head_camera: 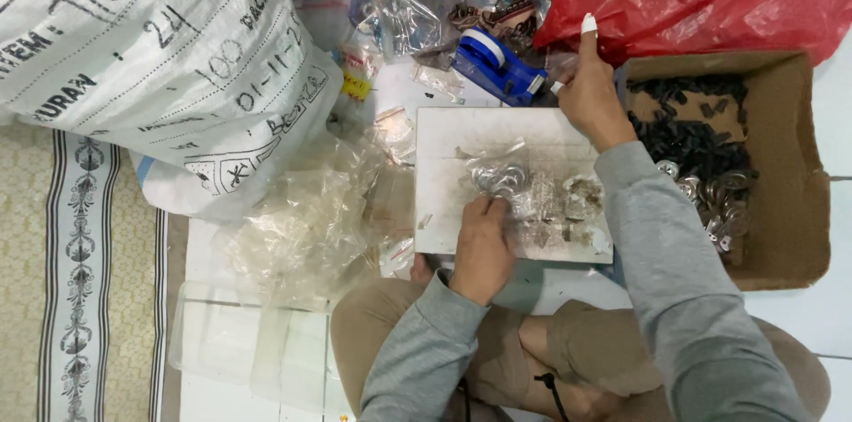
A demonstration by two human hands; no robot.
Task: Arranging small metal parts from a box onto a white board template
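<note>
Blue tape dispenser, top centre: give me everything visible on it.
The tape dispenser is blue plastic, lying on the floor above the white board, angled with its cutter end towards the right hand. A white roll sits in its rounded end. Clear plastic bags crowd its upper left side. The right hand's fingers rest at or just beside its right end; contact is unclear.

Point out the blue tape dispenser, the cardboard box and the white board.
blue tape dispenser [499,65], head view, on its blue body.
cardboard box [792,200], head view, on its right wall.
white board [444,173], head view, on its bare left part.
</note>
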